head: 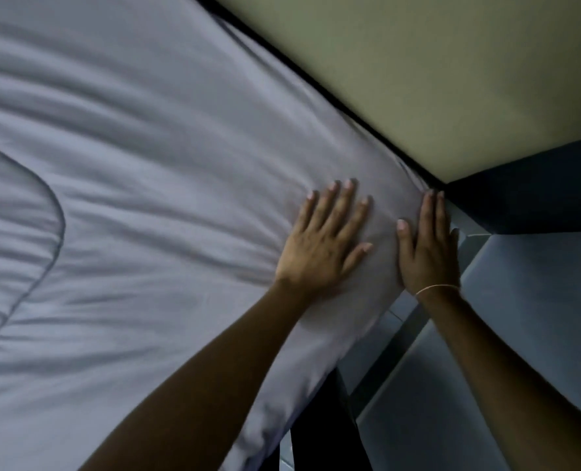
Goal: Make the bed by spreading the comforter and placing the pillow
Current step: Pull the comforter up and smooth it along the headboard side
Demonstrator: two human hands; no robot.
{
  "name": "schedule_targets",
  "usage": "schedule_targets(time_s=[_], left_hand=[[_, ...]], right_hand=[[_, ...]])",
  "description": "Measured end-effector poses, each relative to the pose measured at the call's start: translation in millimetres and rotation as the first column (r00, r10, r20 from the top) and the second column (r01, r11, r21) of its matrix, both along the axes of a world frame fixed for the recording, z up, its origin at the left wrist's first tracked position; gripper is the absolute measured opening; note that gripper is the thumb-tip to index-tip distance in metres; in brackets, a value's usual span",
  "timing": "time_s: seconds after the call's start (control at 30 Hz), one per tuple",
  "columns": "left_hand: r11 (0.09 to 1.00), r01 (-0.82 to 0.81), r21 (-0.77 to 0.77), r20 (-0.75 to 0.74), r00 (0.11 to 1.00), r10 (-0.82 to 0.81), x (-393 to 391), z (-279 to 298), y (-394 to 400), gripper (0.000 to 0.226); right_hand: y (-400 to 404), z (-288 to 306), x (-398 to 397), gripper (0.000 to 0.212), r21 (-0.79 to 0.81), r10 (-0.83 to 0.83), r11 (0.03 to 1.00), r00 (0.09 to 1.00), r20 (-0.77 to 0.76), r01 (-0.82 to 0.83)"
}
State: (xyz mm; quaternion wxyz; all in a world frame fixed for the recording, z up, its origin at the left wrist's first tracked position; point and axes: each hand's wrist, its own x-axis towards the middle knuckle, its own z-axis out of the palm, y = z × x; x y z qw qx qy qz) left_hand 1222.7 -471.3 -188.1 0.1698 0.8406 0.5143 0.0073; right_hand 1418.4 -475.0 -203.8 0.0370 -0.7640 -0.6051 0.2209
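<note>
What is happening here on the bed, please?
A person is making the bed. The left hand lies flat with spread fingers on the grey comforter, pressing it near the corner of the bed. The right hand presses with straight fingers against the comforter's edge, beside the wall. The comforter is spread but wrinkled, with a curved seam on the left. No separate pillow can be made out.

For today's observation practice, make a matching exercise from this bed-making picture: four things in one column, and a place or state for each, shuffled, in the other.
1. left hand
2. right hand
3. comforter
4. thin bracelet

a. grey, wrinkled
b. flat on top of the bedding, fingers spread
c. round the right wrist
d. pressed against the bed's edge near the corner

Pairs: 1-b, 2-d, 3-a, 4-c
</note>
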Motion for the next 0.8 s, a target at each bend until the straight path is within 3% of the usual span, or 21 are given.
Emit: schedule_targets(time_s=[0.13, 0.23, 0.33, 0.43, 0.57, 0.8], left_hand=[[0.996, 0.054, 0.064, 0.168, 0.984, -0.064, -11, 19, -27, 0.058], [0.982, -0.153, 0.111, 0.245, 0.962, 0.123, -79, 37, -46, 0.057], [0.900, -0.411, 0.146, 0.132, 0.909, 0.394, -175, 33, -47, 0.060], [0.825, -0.546, 0.146, -0.019, 0.832, 0.554, -245, 27, -58, 0.063], [0.886, -0.450, 0.108, -0.115, 0.880, 0.461, -234, 11, -111, 0.065], [0.986, -0.162, 0.027, -0.024, 0.986, 0.162, -111, 5, -195, 0.063]], right_hand=[[20, 8, 19, 0.070, -0.005, -0.027, 1.000, 0.997, 0.073, 0.027], [13, 25, -9, 0.069, 0.151, -0.133, 0.981, 0.990, 0.040, 0.125], [3, 37, -60, 0.069, 0.292, -0.120, 0.950, 0.993, 0.000, 0.115], [-9, 38, -124, 0.065, 0.297, 0.046, 0.954, 0.999, 0.009, -0.047], [-43, 22, -163, 0.062, 0.152, 0.358, 0.912, 0.920, 0.160, -0.382], [-56, 12, -93, 0.065, 0.039, 0.184, 0.980, 0.958, 0.218, -0.197]])
